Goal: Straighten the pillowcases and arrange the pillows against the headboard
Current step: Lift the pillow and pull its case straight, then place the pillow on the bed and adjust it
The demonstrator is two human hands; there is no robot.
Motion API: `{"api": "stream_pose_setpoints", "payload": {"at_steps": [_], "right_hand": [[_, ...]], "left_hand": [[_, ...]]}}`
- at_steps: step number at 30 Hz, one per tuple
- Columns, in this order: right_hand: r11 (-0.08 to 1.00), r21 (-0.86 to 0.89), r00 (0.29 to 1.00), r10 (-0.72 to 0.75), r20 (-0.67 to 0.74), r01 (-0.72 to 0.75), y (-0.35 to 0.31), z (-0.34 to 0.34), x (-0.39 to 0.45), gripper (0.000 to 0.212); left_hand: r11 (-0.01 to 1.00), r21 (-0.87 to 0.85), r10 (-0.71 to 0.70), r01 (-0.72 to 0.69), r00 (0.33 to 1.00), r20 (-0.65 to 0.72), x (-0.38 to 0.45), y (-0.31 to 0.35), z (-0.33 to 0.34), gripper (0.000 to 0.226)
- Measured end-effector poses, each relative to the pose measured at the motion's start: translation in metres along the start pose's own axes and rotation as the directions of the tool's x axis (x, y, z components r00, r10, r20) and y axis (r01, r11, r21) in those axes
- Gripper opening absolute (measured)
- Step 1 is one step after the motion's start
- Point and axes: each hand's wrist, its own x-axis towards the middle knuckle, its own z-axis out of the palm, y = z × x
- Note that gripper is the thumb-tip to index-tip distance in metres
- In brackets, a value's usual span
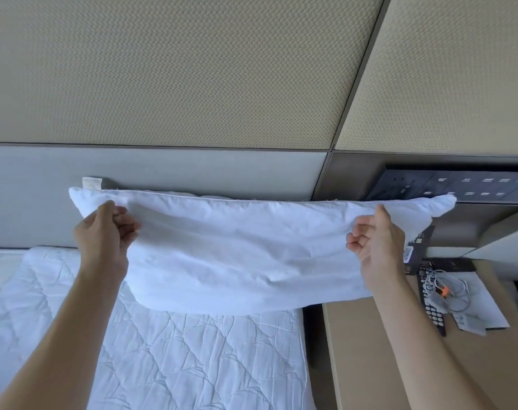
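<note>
A white pillow (246, 250) in a white pillowcase hangs in the air in front of the grey padded headboard (192, 170), above the head end of the bed. My left hand (104, 232) pinches the fabric near its upper left corner. My right hand (376, 241) pinches the fabric near the upper right corner. The top edge is stretched roughly level between both hands. A small white tag (92, 182) sticks up at the left corner. The pillow's lower edge sags just above the quilted white mattress cover (163, 350).
A beige bedside table (414, 365) stands right of the bed, carrying a black remote (432, 303), white cables and papers. A dark switch and socket panel (459, 186) sits on the wall above it. A narrow dark gap separates bed and table.
</note>
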Motion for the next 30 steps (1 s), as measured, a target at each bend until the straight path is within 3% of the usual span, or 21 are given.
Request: {"api": "stream_pose_setpoints", "payload": {"at_steps": [5, 8, 10, 13, 17, 20, 25, 30], "right_hand": [[0.985, -0.153, 0.988, -0.062, 0.142, 0.083, 0.017, 0.044, -0.048, 0.034], [0.949, -0.237, 0.956, -0.146, 0.255, 0.208, 0.034, 0.079, -0.084, 0.021], [0.9, -0.307, 0.912, -0.191, 0.363, 0.311, 0.053, 0.104, -0.108, 0.016], [0.757, -0.428, 0.804, -0.209, 0.557, 0.493, 0.083, 0.144, -0.145, 0.032], [0.466, -0.449, 0.576, -0.173, 0.799, 0.763, 0.128, 0.201, -0.205, 0.046], [0.335, -0.337, 0.392, -0.11, 0.914, 0.88, 0.17, 0.246, -0.262, 0.066], [0.285, -0.172, 0.153, 0.089, 0.984, 0.943, 0.265, 0.309, -0.371, 0.074], [0.291, -0.129, 0.046, 0.275, 0.96, 0.948, 0.363, 0.341, -0.449, 0.079]], "left_hand": [[0.96, 0.187, 0.217, -0.21, 0.976, -0.018, -0.03, -0.003, -0.037, 0.014], [0.845, 0.403, 0.36, -0.351, 0.931, 0.057, -0.042, -0.008, -0.075, 0.03], [0.792, 0.458, 0.405, -0.404, 0.909, 0.102, -0.05, -0.009, -0.105, 0.039], [0.732, 0.545, 0.451, -0.41, 0.89, 0.064, -0.06, -0.008, -0.156, 0.047], [0.632, 0.703, 0.492, -0.326, 0.87, -0.038, -0.074, -0.012, -0.248, 0.056], [0.656, 0.729, 0.469, -0.195, 0.862, -0.192, -0.085, -0.027, -0.336, 0.063], [0.732, 0.677, 0.35, 0.082, 0.806, -0.477, -0.11, -0.072, -0.487, 0.071], [0.753, 0.587, 0.229, 0.297, 0.718, -0.658, -0.12, -0.116, -0.592, 0.071]]}}
